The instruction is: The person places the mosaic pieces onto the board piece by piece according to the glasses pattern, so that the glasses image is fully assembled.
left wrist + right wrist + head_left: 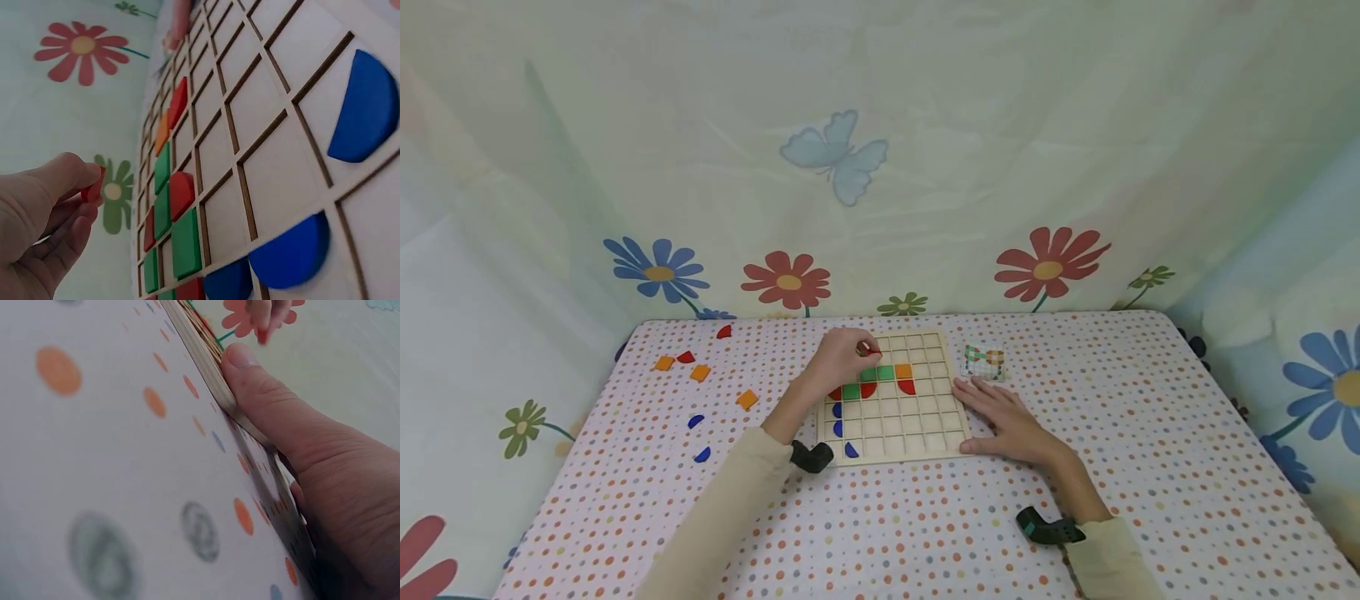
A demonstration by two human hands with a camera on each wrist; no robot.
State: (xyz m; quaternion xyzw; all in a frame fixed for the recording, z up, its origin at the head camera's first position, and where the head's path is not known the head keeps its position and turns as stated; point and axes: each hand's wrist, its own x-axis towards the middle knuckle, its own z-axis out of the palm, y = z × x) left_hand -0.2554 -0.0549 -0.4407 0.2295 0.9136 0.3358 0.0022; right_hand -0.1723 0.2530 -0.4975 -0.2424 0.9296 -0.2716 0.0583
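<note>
My left hand (842, 360) pinches a small red piece (92, 187) between thumb and forefinger, above the upper left part of a pale wooden grid board (925, 429). Green square tiles (886, 372), an orange square tile (903, 372), red rounded tiles (907, 387) and blue half-round tiles (852, 451) sit in the board's cells. At the board's right edge rests my right hand (1011, 423), its fingers extended and its thumb (250, 378) touching the rim. Part of the board's upper left is hidden behind the left hand.
Right of the board lies a small patterned card (983, 362), just beyond the right fingertips. Loose on the dotted tablecloth (880, 525) at left are orange squares (700, 372), red rounded pieces (686, 357) and blue half-rounds (702, 454). A flowered cloth (925, 250) hangs behind the table.
</note>
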